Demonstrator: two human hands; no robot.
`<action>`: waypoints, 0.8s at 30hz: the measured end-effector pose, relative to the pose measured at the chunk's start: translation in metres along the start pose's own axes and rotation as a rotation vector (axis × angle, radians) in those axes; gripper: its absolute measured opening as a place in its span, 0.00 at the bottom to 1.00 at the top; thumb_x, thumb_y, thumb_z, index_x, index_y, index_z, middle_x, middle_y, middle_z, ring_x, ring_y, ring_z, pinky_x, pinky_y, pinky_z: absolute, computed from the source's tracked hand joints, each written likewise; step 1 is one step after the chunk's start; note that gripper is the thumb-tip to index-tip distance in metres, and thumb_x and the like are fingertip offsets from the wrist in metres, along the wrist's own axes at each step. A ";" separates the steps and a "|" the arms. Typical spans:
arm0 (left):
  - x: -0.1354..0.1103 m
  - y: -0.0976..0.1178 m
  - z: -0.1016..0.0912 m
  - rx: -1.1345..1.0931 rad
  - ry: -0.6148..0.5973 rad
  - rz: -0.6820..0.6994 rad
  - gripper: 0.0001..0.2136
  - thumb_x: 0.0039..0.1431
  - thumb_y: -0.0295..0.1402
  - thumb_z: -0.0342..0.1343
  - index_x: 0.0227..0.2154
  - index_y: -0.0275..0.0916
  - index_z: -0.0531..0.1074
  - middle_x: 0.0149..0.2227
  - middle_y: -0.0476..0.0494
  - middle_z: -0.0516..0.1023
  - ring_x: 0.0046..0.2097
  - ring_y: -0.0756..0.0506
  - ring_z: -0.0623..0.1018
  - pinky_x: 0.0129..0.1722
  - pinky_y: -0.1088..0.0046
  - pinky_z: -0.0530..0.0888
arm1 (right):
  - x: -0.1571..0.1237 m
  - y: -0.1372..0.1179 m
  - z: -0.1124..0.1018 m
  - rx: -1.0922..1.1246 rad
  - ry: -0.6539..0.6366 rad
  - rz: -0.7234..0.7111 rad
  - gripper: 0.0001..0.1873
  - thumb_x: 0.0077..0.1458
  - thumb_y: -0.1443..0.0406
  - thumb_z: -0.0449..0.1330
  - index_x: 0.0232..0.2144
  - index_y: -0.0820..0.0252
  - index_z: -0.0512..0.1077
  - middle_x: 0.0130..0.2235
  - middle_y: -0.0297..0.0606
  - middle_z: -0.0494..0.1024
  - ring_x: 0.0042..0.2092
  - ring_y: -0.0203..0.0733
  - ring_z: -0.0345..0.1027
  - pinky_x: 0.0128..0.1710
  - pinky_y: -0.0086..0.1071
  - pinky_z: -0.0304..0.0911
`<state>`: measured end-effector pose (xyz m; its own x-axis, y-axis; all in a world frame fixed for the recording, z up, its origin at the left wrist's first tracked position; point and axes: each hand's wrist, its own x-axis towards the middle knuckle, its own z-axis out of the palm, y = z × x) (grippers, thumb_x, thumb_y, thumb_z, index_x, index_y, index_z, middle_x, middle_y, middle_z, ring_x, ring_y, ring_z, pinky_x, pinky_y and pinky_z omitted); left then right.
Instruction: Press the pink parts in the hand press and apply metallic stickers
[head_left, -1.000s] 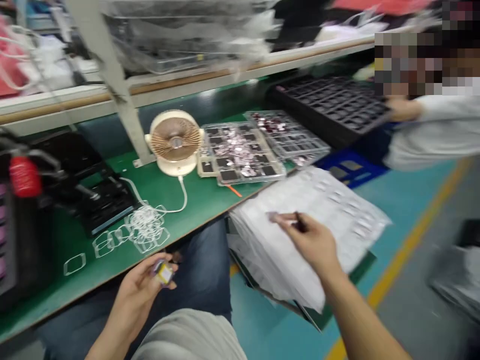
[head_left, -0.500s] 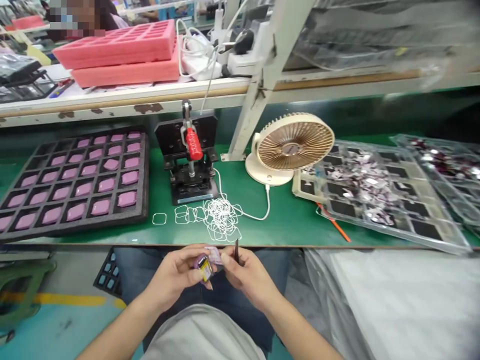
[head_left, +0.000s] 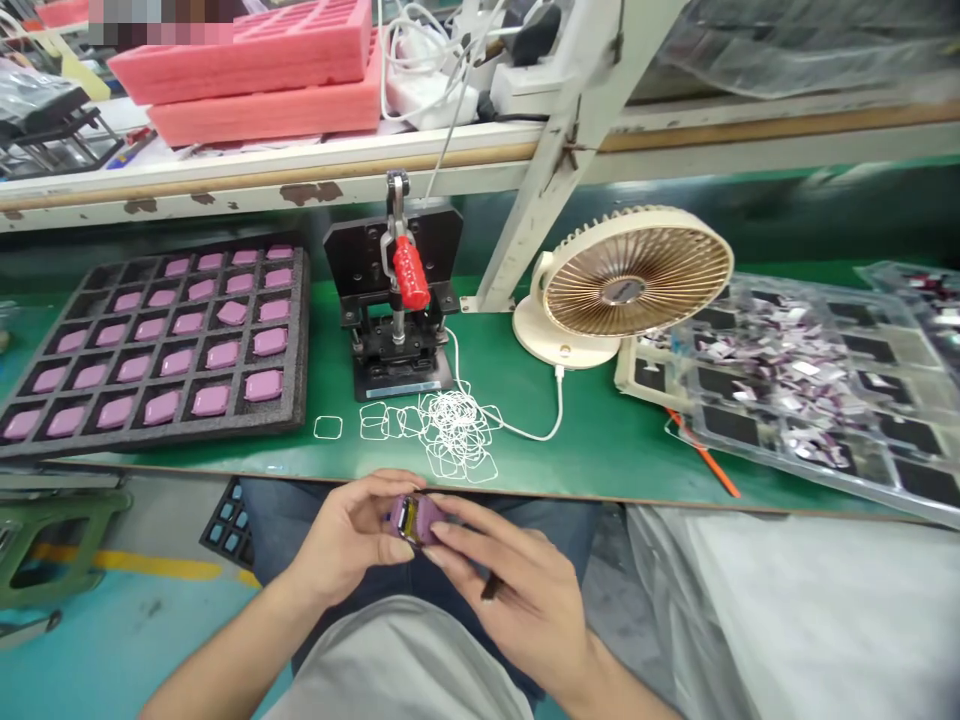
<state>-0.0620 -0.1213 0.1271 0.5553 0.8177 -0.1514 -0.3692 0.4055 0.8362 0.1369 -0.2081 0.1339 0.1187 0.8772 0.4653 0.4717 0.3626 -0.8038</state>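
At the bottom centre of the frame, the left hand [head_left: 349,535] and right hand [head_left: 517,600] grip a small purple rectangular part [head_left: 414,520] closely between their fingers, and a slim black tool [head_left: 491,587] is tucked in the right.

Purple casing [head_left: 426,516], yellow-black centre [head_left: 409,521], green bench [head_left: 570,460]

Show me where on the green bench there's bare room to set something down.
The widest bare green bench lies below the fan, between its white cord and the orange stick. A thin strip runs before the black foam tray. Crowded: the white loops and the clear tray of pieces.
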 end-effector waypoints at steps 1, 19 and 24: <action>0.000 0.000 0.000 -0.002 -0.004 0.010 0.23 0.44 0.28 0.81 0.45 0.47 0.87 0.54 0.39 0.83 0.57 0.38 0.81 0.58 0.62 0.77 | 0.000 -0.001 0.002 -0.033 -0.005 -0.040 0.15 0.64 0.69 0.70 0.51 0.48 0.83 0.53 0.39 0.85 0.47 0.45 0.85 0.42 0.32 0.82; -0.001 -0.006 0.004 -0.009 0.070 0.076 0.25 0.37 0.27 0.83 0.42 0.50 0.87 0.50 0.42 0.85 0.53 0.40 0.84 0.51 0.65 0.81 | -0.019 0.015 0.014 -0.197 -0.199 -0.217 0.35 0.67 0.74 0.55 0.73 0.50 0.62 0.69 0.51 0.70 0.50 0.49 0.82 0.36 0.40 0.78; -0.001 -0.011 0.009 0.046 0.120 0.122 0.23 0.48 0.32 0.80 0.49 0.49 0.86 0.57 0.38 0.83 0.60 0.37 0.81 0.60 0.61 0.77 | -0.017 0.020 0.025 -0.253 -0.118 -0.210 0.38 0.65 0.78 0.55 0.73 0.48 0.63 0.68 0.49 0.70 0.46 0.46 0.83 0.38 0.39 0.79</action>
<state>-0.0521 -0.1302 0.1225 0.4141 0.9040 -0.1066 -0.3926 0.2831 0.8750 0.1230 -0.2074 0.1006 -0.0988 0.8276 0.5526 0.6785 0.4622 -0.5710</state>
